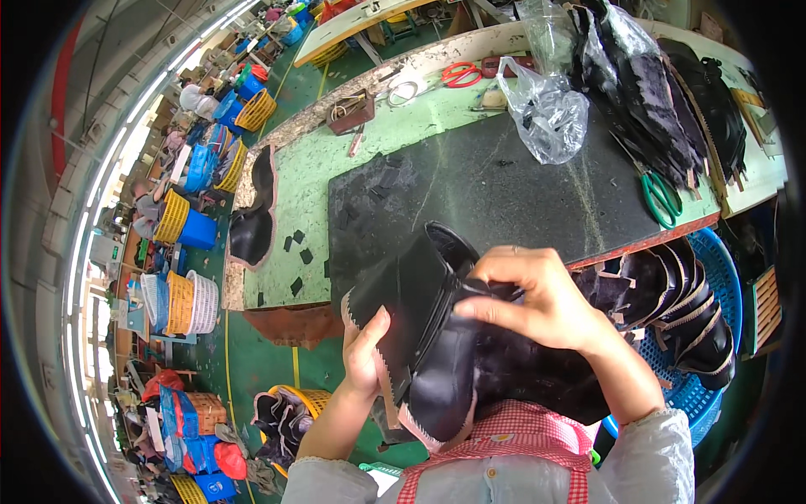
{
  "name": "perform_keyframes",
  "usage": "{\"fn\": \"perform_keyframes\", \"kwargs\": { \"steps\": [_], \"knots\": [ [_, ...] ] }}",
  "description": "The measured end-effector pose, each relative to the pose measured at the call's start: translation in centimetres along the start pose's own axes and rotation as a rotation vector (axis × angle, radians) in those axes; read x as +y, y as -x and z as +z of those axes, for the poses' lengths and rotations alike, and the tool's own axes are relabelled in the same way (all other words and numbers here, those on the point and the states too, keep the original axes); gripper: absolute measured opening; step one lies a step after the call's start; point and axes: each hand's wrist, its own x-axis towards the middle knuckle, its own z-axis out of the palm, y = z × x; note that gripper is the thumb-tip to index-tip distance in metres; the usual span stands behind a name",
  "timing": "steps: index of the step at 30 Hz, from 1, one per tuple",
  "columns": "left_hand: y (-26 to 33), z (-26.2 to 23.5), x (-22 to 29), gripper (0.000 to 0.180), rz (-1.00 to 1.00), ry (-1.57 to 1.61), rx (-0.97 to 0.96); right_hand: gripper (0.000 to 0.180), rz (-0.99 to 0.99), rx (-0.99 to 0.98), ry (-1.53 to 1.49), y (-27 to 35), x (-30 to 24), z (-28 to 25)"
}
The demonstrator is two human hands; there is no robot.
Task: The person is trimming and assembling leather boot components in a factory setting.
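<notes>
A black leather boot upper point(395, 294) with pale zigzag-cut edges is held up in front of my red checked apron. My left hand point(366, 357) grips its left side, thumb lying on the outer face. On the other side my right hand point(537, 301) is closed, thumb and fingers pinching the upper near its folded opening; the fingertips are partly hidden. Below the hands, the rounded, shiny foot part point(442, 399) hangs toward the apron. More dark, fuzzy-lined material point(537, 370) lies across my lap, under my right forearm.
A black mat point(504, 189) covers much of the green worktable. On it rest green-handled scissors point(662, 199) and a clear plastic bag point(554, 122); red-handled scissors point(461, 76) lie behind. Another boot piece point(253, 227) sits at left. A blue basket point(729, 277) of uppers stands at right.
</notes>
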Motion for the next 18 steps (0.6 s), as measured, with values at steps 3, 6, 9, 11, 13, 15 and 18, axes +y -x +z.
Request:
{"fn": "perform_keyframes", "kwargs": {
  "steps": [3,6,9,11,13,15,18],
  "knots": [
    [-0.6,1.3,1.2,0.059,-0.173,0.017,-0.008,0.022,-0.025,0.257,0.175,0.2,0.5,0.3],
    [-1.9,2.8,3.7,0.088,-0.155,-0.203,-0.316,0.019,-0.048,0.496,0.373,0.1,1.5,0.1],
    [-4.8,4.8,5.8,0.068,0.123,-0.668,-0.144,0.018,-0.003,0.290,0.288,1.4,0.9,-1.5],
    [-7.1,4.5,9.1,0.052,0.010,-0.807,-0.221,0.019,-0.095,0.217,0.322,2.2,2.4,-5.6],
    [-9.2,3.3,10.8,0.057,0.006,-1.024,-0.506,0.020,0.158,0.556,0.436,2.4,3.7,-10.6],
    [-10.8,3.4,10.5,0.052,-0.045,-1.124,-0.767,0.028,0.224,0.538,1.187,5.4,8.5,-18.4],
    [-12.5,2.8,8.3,0.038,0.066,-1.497,-0.938,0.043,0.740,0.281,1.428,8.6,11.1,-23.5]
  ]
}}
